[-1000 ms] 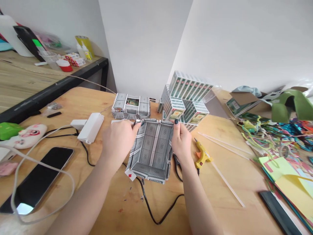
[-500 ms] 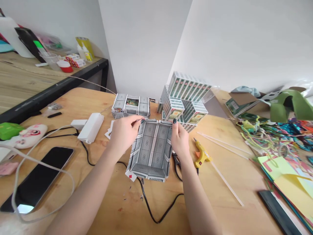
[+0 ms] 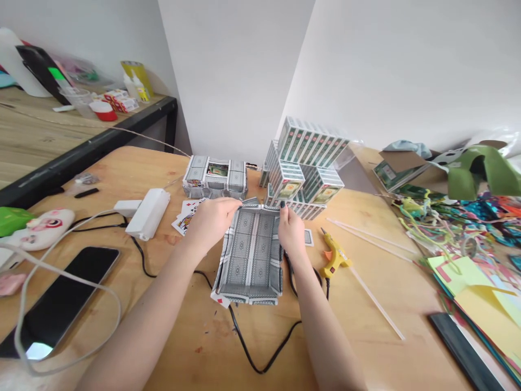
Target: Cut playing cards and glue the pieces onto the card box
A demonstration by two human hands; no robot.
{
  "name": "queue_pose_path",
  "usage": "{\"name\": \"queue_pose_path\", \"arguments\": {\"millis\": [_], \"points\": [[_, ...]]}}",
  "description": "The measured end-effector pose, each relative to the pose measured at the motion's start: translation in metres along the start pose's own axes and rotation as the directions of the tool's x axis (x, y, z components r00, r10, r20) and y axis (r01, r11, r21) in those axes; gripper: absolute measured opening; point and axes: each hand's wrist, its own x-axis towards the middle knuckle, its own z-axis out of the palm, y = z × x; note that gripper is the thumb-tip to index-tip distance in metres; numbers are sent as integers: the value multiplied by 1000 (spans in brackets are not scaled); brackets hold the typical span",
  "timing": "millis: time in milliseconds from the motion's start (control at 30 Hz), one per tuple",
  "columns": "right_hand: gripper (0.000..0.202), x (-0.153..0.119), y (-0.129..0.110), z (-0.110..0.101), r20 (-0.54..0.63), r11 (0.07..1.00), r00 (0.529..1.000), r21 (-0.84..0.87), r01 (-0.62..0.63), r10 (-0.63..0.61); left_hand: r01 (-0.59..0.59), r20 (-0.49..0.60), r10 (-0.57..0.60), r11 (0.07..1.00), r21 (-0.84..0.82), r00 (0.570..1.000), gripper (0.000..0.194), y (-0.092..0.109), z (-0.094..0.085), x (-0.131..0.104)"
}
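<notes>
Between my hands is an open box made of grey-backed playing cards (image 3: 248, 250), its hollow inside facing me. My left hand (image 3: 211, 220) is closed at the far left corner of this box, fingertips pinched on its edge. Gripping the far right side, my right hand (image 3: 291, 231) has its thumb on the rim. From the near left corner sticks out a diamond card (image 3: 220, 300). Behind stands a second card-covered box (image 3: 215, 176) with an opening in its top. Loose playing cards (image 3: 185, 214) lie left of my left hand.
Stacked card packs (image 3: 305, 168) stand behind my right hand. A yellow glue gun (image 3: 334, 255) and clear glue sticks (image 3: 378, 304) lie to the right. Black cable (image 3: 248, 347) loops near the front. A phone (image 3: 61, 298), white adapter (image 3: 150, 214) and coloured papers (image 3: 484, 293) lie around.
The held box has tilted a little, and my hands have shifted slightly left and down in view. More of the loose cards shows, including one right of my right hand.
</notes>
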Motion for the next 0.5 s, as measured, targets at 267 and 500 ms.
{"name": "queue_pose_path", "arguments": {"millis": [267, 500], "points": [[31, -10, 2, 24, 86, 999, 996, -41, 22, -18, 35, 124, -56, 986, 164, 991, 32, -15, 18, 4], [31, 7, 20, 3, 114, 996, 993, -73, 48, -39, 113, 151, -129, 987, 112, 980, 32, -20, 22, 5]]}}
